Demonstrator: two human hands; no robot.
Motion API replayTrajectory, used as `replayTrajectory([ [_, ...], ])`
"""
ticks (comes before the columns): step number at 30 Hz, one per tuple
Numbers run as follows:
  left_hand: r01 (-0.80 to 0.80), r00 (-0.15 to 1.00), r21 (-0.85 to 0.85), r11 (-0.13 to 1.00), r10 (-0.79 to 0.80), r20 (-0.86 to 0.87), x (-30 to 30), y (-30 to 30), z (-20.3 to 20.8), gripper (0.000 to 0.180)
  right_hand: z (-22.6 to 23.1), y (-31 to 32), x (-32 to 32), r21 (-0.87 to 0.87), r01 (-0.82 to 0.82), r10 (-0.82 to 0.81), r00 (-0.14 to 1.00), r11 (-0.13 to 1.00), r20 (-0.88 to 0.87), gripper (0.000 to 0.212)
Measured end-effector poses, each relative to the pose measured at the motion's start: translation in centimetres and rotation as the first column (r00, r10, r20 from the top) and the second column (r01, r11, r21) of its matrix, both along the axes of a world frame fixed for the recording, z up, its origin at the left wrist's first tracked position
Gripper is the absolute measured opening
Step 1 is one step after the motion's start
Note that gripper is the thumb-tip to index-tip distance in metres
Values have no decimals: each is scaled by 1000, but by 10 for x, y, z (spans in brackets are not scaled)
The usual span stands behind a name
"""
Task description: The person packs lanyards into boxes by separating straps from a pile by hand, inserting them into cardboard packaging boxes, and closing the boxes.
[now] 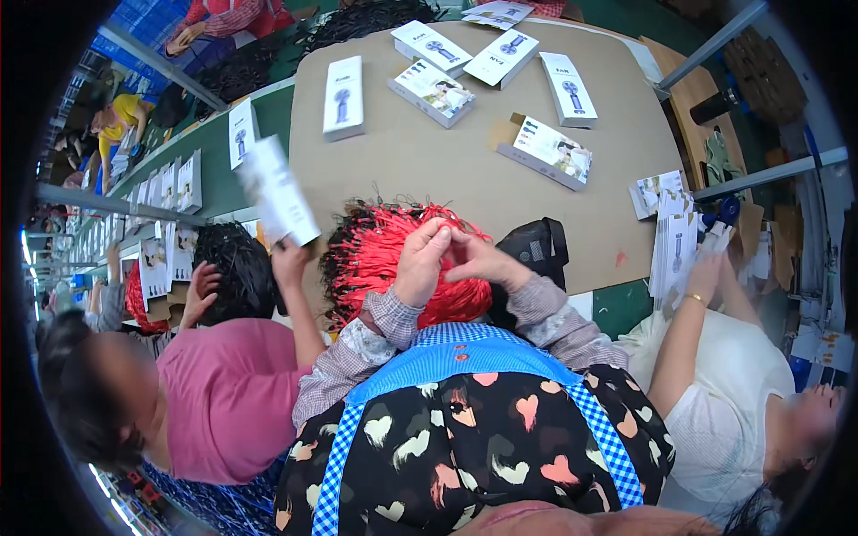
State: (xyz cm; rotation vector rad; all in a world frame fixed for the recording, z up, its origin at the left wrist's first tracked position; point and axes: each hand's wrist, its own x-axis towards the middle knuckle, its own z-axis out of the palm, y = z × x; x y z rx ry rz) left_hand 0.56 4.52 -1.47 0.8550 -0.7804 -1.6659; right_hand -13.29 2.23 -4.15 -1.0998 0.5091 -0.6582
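Observation:
A large bundle of red cords [375, 259] with black ends lies at the table's near edge, right in front of me. Over it, my left hand [418, 268] and my right hand [490, 259] meet at the fingertips. The left thumb and fingers are pressed together in a pinch. My right thumb and forefinger close in against them, the other fingers bent below. Whatever is pinched there is too small or hidden to name. Close to my right wrist sits a black mesh pouch [532, 255], partly covered by my sleeve.
Several white fan boxes [344, 98] lie across the brown tabletop [402, 161]; one box [545, 152] has its flap up. At left, a person in pink [232, 384] holds a blurred white box [277, 192] beside black cords [234, 272]. A person in white [724, 384] handles stacked boxes [675, 241].

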Motion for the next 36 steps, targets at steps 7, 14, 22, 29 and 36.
replayTrajectory([
  [7,-92,959,112,989,118,-258,29,-22,-28,15,1,-32,-36,-158,111,-167,898,981,-408,20],
  [14,310,855,368,877,-87,-512,-12,-21,-74,12,-7,-68,-40,-367,375,-477,845,851,-243,29],
  [22,253,931,404,879,-108,-348,-5,-40,-92,20,-58,-146,-62,-287,374,-464,581,882,-669,18],
  [29,157,970,475,866,-45,-238,15,-15,-120,17,-105,-206,-94,-570,-421,-623,15,705,-782,34],
  [36,46,995,456,889,2,-104,20,-11,-111,16,-75,-199,-96,-566,-580,-713,-37,586,-700,22],
])
